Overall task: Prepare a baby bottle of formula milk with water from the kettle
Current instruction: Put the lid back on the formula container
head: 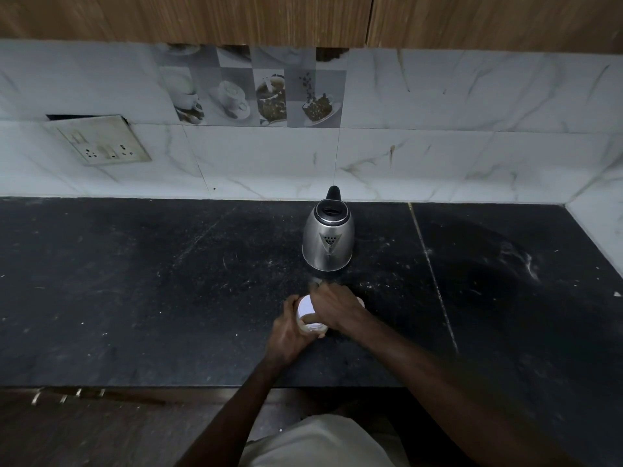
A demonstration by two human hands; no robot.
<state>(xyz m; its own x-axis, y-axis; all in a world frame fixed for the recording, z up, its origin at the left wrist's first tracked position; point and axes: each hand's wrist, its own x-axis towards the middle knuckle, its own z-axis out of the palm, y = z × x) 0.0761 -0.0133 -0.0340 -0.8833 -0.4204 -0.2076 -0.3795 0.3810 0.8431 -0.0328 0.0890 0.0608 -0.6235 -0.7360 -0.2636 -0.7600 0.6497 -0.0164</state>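
Observation:
A steel kettle [328,241] with a black lid and handle stands on the black counter [151,281], spout toward me. Just in front of it, a small container with a white top [307,306] sits on the counter. My left hand [289,332] grips its side from the left. My right hand [332,306] lies over its top from the right, fingers curled on the white top. The hands hide most of the container, so I cannot tell whether it is the bottle or a formula jar. Something pale peeks out behind my right hand [361,301].
A marble-tiled wall [438,156] backs the counter and turns in at the far right. A loose socket plate [101,139] hangs on the wall at left. Wooden cabinets [236,15] hang overhead. The counter's front edge [168,386] runs just before my body.

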